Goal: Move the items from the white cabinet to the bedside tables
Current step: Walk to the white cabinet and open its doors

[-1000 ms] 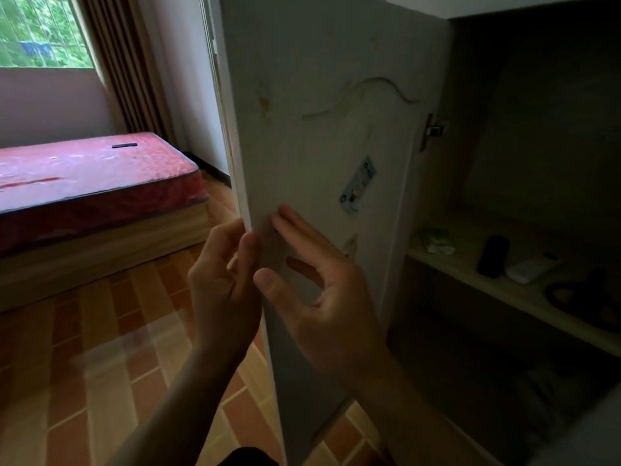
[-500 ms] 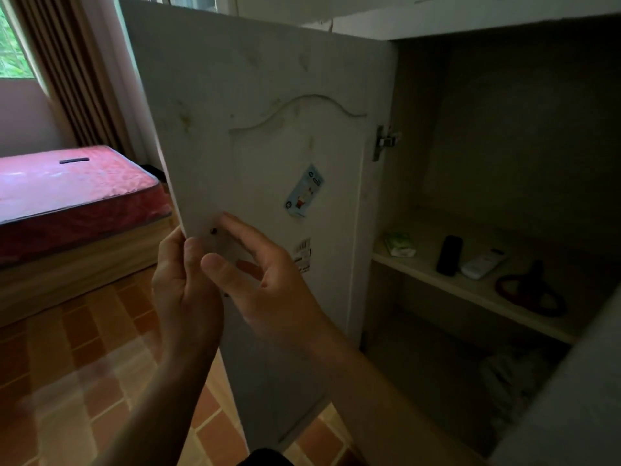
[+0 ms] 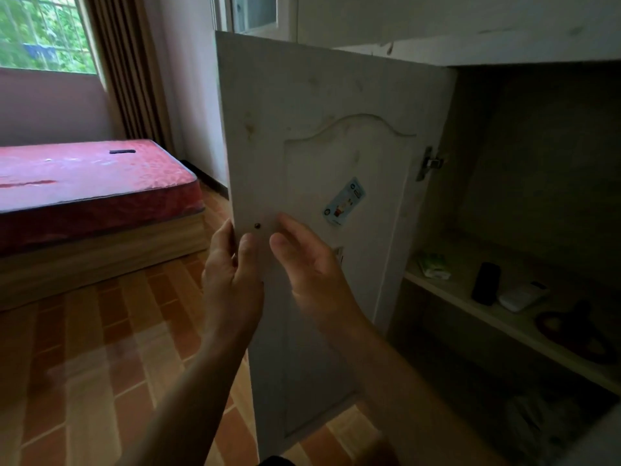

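Now left grip (image 3: pixel 232 284) clasps the cabinet door (image 3: pixel 336 146) by its edge, right grip (image 3: pixel 312 267) loose-fingered beside it.

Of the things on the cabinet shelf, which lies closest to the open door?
The green packet, at the shelf's left end beside the door; the black object, white device and dark looped item lie farther right.

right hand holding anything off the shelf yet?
No, the right hand is empty, fingers loose in front of the door, while the black device and white device lie on the shelf.
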### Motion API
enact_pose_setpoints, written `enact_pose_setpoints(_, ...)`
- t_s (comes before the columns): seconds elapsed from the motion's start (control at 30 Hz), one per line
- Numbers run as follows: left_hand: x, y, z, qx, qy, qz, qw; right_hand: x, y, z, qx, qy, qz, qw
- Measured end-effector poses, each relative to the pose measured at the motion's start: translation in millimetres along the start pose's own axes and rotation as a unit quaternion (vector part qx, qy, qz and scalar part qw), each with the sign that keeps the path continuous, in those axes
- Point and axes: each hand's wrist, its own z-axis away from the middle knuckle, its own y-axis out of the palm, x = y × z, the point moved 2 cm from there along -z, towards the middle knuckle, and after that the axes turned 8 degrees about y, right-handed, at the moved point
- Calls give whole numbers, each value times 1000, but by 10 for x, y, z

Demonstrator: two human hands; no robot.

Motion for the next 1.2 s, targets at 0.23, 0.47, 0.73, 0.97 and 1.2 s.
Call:
enact_pose_setpoints(0.23,19,-47,-23,-4,-2,-17,1000,79,74,-35,0,-5,2,1000)
enact_pose_setpoints(0.47,40,21,-64,19,-12,-60,998,134,-70,-10,-14,-6,-10,1000)
enact_pose_setpoints(0.73,48,94,-129,50,-39,-113,992,151,-586,93,-98,-8,2,995)
enact_pose_setpoints(0.97,-428,660,377,122,140,-191,964,154,-1032,322,-188,8,-1,982)
enact_pose_setpoints(1.2,-429,1434,738,251,43,-53,966,166,-1612,747,-282,16,37,959)
